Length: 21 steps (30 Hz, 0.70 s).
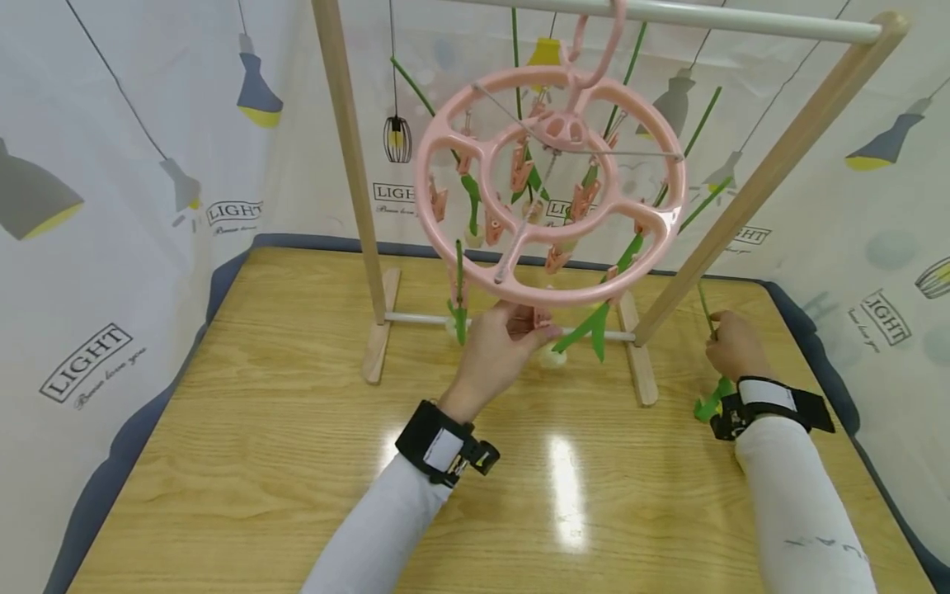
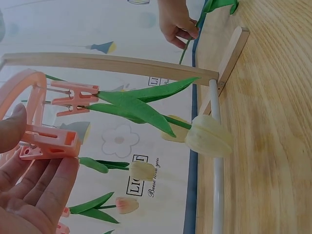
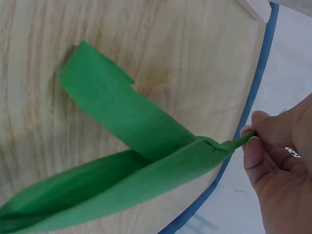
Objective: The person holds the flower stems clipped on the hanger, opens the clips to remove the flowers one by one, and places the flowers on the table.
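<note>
In the head view a round pink clip hanger (image 1: 552,293) hangs from a rod, with several artificial tulips clipped to it upside down. My left hand (image 1: 496,351) is at the hanger's near rim. Its thumb and fingers hold a pink clip (image 2: 53,144), and no stem shows in that clip. At the right my right hand (image 1: 736,345) pinches the thin green stem (image 3: 242,139) of another artificial flower. Its wide green leaves (image 3: 126,117) spread out in the right wrist view, while its bloom is hidden. Beside my left hand hangs a cream tulip (image 2: 209,136) with green leaves.
Two wooden posts (image 1: 772,177) carry the white top rod (image 1: 742,22) and stand on wooden feet (image 1: 381,330). A white lower bar (image 1: 423,318) joins them. The wooden table (image 1: 297,462) has a dark blue edge, with a lamp-print cloth (image 1: 148,272) around it.
</note>
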Each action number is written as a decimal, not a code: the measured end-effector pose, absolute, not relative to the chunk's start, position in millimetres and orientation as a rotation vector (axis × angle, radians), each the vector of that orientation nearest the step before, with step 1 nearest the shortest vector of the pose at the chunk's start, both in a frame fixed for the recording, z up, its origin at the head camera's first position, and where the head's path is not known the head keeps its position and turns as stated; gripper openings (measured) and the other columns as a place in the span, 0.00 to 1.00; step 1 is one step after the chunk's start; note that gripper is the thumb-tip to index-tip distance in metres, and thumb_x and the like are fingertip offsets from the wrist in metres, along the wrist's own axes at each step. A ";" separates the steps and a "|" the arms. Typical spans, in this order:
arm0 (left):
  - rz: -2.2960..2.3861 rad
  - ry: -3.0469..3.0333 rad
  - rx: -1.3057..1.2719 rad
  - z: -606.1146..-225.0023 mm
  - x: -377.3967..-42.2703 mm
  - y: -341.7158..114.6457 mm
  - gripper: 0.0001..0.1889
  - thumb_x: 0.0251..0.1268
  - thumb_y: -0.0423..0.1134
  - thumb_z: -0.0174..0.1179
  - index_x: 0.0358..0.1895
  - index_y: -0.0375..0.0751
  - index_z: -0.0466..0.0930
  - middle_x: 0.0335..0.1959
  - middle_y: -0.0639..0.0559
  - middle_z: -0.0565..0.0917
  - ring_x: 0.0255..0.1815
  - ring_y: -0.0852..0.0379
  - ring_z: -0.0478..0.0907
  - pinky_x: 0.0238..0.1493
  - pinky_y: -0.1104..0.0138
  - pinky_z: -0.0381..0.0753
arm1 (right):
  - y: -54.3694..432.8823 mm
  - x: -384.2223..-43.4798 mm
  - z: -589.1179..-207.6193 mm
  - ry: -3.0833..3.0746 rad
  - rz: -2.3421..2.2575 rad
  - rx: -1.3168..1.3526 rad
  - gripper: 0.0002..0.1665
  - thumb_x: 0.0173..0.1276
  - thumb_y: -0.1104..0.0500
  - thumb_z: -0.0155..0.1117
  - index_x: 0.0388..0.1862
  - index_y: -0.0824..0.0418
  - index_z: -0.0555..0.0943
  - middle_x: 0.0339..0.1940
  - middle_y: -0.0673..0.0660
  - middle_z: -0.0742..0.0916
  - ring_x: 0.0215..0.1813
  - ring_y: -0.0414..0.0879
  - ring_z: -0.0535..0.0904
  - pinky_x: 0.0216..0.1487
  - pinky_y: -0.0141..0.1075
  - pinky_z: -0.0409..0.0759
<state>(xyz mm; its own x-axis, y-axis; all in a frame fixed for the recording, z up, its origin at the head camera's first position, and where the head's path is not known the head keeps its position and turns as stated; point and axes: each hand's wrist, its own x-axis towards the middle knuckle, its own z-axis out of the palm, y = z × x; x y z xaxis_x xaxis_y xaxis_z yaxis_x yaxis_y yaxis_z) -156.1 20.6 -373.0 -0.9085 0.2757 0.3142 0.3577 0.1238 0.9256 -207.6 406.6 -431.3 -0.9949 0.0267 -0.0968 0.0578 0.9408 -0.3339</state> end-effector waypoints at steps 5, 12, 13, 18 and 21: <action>-1.915 -2.322 -0.644 -371.8 -155.9 20.0 0.14 0.61 0.39 0.67 0.47 0.38 0.79 0.39 0.45 0.85 0.42 0.53 0.85 0.44 0.74 0.85 | 407.1 -209.1 -443.6 2.973 -0.524 0.095 0.30 0.67 0.72 0.48 0.65 0.87 0.60 0.48 0.85 0.78 0.51 0.76 0.76 0.43 0.58 0.79; -1.938 -2.299 -0.662 -372.2 -156.1 18.9 0.12 0.62 0.39 0.67 0.44 0.38 0.78 0.39 0.44 0.85 0.42 0.53 0.85 0.44 0.73 0.85 | 402.6 -207.7 -450.9 2.932 -0.505 0.072 0.32 0.64 0.72 0.46 0.66 0.85 0.60 0.50 0.85 0.74 0.53 0.75 0.72 0.49 0.62 0.76; -1.944 -2.292 -0.667 -372.3 -156.1 18.6 0.12 0.63 0.38 0.67 0.44 0.37 0.78 0.39 0.44 0.84 0.42 0.52 0.85 0.44 0.73 0.85 | 401.8 -206.9 -451.7 2.923 -0.503 0.073 0.32 0.63 0.72 0.46 0.66 0.85 0.59 0.51 0.85 0.74 0.53 0.75 0.71 0.50 0.62 0.75; -1.919 -2.301 -0.686 -371.3 -155.2 16.8 0.13 0.64 0.39 0.66 0.48 0.39 0.78 0.41 0.45 0.84 0.43 0.52 0.85 0.45 0.74 0.85 | 399.0 -202.4 -457.1 2.884 -0.493 0.112 0.32 0.64 0.72 0.47 0.67 0.84 0.59 0.52 0.84 0.72 0.54 0.74 0.70 0.49 0.60 0.76; -1.905 -2.309 -0.697 -370.0 -153.9 15.8 0.13 0.64 0.40 0.66 0.48 0.39 0.78 0.41 0.45 0.85 0.43 0.53 0.85 0.45 0.74 0.85 | 398.6 -200.5 -460.4 2.881 -0.495 0.111 0.31 0.66 0.72 0.47 0.67 0.84 0.59 0.53 0.84 0.71 0.54 0.74 0.70 0.48 0.59 0.77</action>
